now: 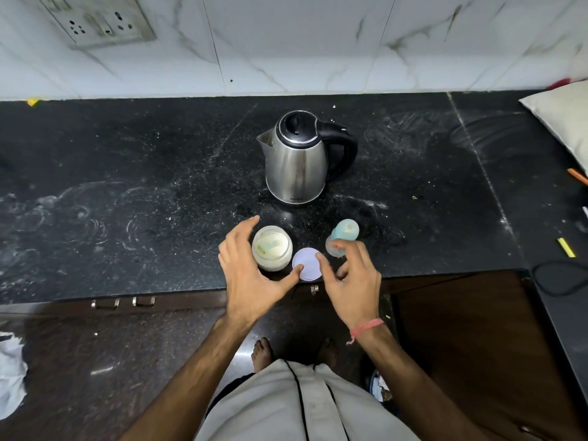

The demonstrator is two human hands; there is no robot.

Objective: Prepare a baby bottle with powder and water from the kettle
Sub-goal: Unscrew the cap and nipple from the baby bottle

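While the spread left hand (251, 275) cups a glass jar (272, 248), relaxed right hand (351, 275) fingers touch its round lid (307, 264).

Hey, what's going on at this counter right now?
A person stands at a black counter making up a baby bottle. The left hand curves around an open jar of pale powder with a scoop inside. The jar's lid lies flat between the hands. The right hand hovers by the lid, in front of the blue baby bottle. The steel kettle stands behind, lid closed, untouched.
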